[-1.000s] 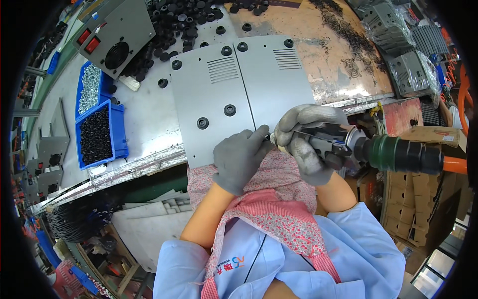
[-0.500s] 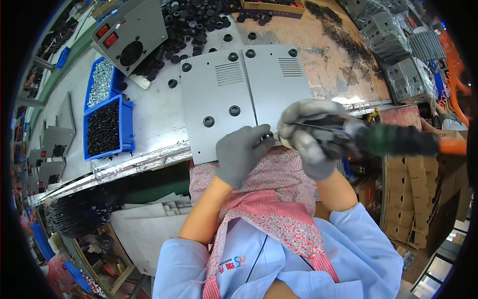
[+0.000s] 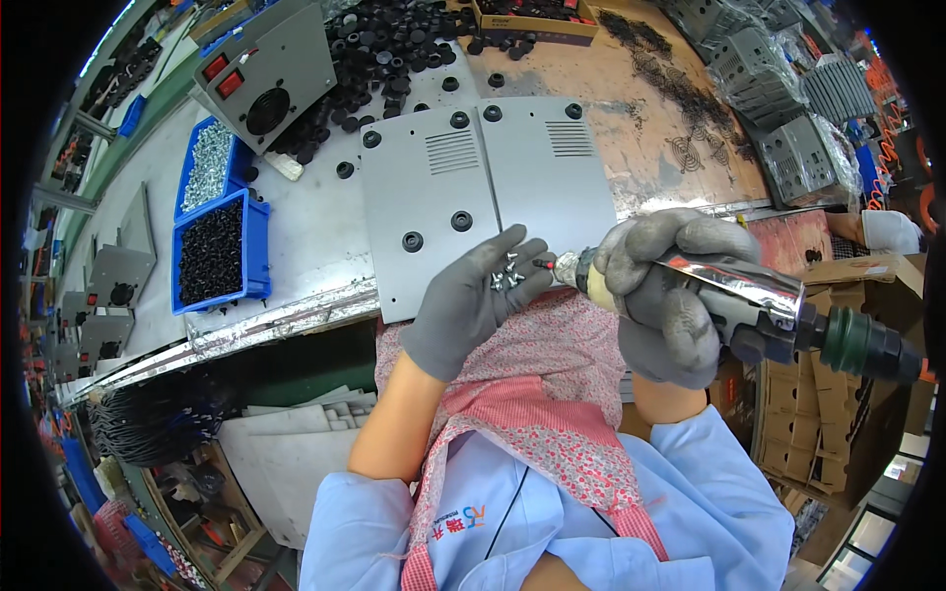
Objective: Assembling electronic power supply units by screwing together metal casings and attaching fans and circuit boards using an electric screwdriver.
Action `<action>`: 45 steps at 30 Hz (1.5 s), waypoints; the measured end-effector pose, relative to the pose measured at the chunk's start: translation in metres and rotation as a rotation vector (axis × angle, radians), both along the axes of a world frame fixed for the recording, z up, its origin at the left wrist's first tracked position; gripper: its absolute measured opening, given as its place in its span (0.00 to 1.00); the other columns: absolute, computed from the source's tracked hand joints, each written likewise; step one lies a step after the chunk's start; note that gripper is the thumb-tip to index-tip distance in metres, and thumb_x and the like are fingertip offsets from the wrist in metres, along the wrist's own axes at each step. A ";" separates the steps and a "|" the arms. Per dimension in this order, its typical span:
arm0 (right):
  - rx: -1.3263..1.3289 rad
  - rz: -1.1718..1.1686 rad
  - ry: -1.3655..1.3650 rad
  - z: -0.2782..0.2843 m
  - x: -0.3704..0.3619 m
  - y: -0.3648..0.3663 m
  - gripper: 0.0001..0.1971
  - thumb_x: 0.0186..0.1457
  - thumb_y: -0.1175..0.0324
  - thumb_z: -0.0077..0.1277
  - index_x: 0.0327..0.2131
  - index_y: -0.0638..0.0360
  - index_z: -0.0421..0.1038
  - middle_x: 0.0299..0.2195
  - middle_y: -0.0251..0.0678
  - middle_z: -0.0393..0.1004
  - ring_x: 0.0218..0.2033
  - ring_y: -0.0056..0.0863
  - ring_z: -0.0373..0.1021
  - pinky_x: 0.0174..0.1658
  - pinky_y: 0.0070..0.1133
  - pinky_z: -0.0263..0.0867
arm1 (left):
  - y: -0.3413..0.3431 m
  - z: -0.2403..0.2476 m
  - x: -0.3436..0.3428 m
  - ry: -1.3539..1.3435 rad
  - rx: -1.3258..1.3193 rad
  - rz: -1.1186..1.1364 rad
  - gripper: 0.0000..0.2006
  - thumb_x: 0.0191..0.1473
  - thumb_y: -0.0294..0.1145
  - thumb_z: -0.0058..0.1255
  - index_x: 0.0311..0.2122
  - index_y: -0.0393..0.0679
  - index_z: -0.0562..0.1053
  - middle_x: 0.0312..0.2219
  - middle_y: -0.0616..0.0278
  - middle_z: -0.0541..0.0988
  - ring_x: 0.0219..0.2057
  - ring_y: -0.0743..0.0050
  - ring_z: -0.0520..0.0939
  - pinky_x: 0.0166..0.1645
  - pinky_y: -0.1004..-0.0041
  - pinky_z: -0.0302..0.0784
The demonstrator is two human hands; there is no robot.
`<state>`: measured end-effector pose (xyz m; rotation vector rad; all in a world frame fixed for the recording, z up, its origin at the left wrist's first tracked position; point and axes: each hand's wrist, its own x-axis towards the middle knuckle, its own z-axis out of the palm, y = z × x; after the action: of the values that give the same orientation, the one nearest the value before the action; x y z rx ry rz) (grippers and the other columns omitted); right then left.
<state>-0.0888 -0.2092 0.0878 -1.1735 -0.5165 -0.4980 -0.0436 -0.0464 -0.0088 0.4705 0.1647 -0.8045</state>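
In my gloved left hand (image 3: 448,315), turned palm up over the near edge of the grey metal panels, lie several small silver screws (image 3: 508,278). Its fingers are partly curled around them. My gloved right hand (image 3: 665,281) grips a chrome pneumatic screwdriver (image 3: 744,291), whose bit points left, close to the left fingertips. Whether a screw sits on the bit is too small to tell. Beneath the hands are a left panel (image 3: 394,182) and a right panel (image 3: 537,202), side by side. Round black rubber feet (image 3: 461,221) sit on them; the near corner by my hands is hidden.
Blue bins of silver screws (image 3: 208,165) and black screws (image 3: 210,254) stand left. Behind them is a grey housing (image 3: 296,74) with red switches. Loose black feet (image 3: 379,49) are heaped at the back. Wrapped metal housings (image 3: 800,158) and cardboard (image 3: 803,394) are at right.
My left hand has left the black foot at the panel's near edge and turned palm up, showing screws. The screwdriver has pulled back to the right and now points at the left hand.
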 end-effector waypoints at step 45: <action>-0.037 0.023 -0.001 -0.007 0.002 0.003 0.26 0.49 0.63 0.58 0.48 0.58 0.58 0.37 0.48 0.68 0.33 0.31 0.69 0.37 0.30 0.69 | 0.018 0.013 0.006 -1.326 1.618 0.095 0.13 0.47 0.39 0.56 0.39 0.48 0.75 0.24 0.60 0.78 0.26 0.62 0.79 0.30 0.67 0.72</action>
<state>-0.0873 -0.2062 0.0811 -1.2011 -0.5418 -0.4709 -0.0375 -0.0280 0.0043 2.3753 -0.4667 0.0478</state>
